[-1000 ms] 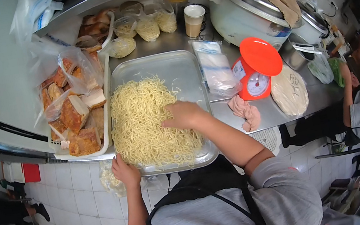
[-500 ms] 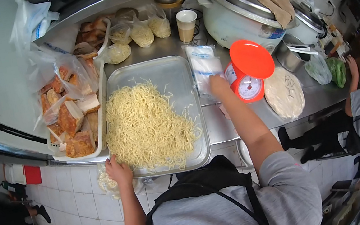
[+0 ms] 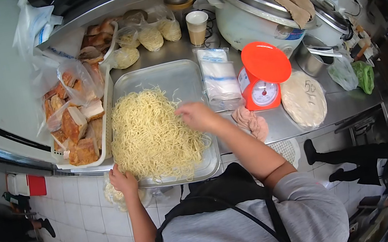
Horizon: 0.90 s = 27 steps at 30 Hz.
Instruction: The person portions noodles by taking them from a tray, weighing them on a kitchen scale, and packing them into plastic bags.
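Note:
A metal tray (image 3: 178, 74) holds a heap of thin yellow noodles (image 3: 147, 134). My left hand (image 3: 124, 180) is at the tray's near left corner, its fingers curled on the rim. Over the right side of the heap is my right hand (image 3: 198, 116), fingers slightly apart and pointing left, with nothing visible in them. Whether its fingertips touch the noodles I cannot tell. Right of the tray lies a pack of clear plastic bags (image 3: 219, 76). Beside that stands a red kitchen scale (image 3: 262, 92) with its round pan on top.
Left is a white crate (image 3: 109, 117) of browned meat chunks (image 3: 73, 129). Bagged noodle portions (image 3: 151, 39) and a paper cup (image 3: 197, 29) stand behind. Rightward are a pink cloth (image 3: 251, 124), a wrapped pale disc (image 3: 303, 100) and a large cooker (image 3: 251, 20). Other people stand nearby.
My right hand has moved left from the plastic bags to above the noodles, uncovering the pink cloth. My left hand stays at the tray corner. Another person appears at lower left.

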Each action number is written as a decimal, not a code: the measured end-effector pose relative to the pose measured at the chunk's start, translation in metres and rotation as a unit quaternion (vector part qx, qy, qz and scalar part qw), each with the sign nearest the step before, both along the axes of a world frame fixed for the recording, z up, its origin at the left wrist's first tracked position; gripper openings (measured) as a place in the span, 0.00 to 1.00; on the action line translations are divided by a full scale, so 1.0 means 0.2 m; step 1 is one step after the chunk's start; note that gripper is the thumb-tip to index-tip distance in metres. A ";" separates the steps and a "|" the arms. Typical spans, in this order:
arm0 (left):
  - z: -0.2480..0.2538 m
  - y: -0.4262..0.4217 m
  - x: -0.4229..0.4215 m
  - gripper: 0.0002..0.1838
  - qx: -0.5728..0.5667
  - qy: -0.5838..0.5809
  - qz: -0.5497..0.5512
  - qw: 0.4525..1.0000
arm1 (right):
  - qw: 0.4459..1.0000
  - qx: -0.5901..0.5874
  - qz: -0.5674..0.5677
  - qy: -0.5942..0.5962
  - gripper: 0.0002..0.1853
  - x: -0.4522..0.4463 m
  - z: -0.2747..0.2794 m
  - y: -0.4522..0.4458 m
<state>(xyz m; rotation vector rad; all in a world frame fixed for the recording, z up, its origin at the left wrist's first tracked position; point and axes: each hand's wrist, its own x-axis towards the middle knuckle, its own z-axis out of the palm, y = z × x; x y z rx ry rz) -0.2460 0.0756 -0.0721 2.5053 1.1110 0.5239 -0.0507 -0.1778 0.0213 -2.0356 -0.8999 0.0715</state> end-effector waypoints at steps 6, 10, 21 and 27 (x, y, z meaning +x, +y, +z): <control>0.09 -0.04 0.01 0.26 0.019 -0.064 0.018 0.998 | 0.988 -0.132 -0.077 -0.029 0.10 -0.06 -0.06 -0.21; 0.20 -0.12 0.08 0.26 0.049 -0.148 -0.030 0.987 | 0.935 -0.282 -0.199 -0.080 0.09 -0.07 -0.16 -0.56; 0.40 -0.61 0.57 0.21 0.025 -0.248 -0.312 0.917 | 0.941 -0.200 -0.224 -0.155 0.10 0.36 -0.46 -0.49; 0.42 -0.86 0.63 0.21 -0.013 -0.225 -0.433 0.873 | 0.888 -0.361 -0.249 -0.137 0.16 0.40 -0.53 -0.44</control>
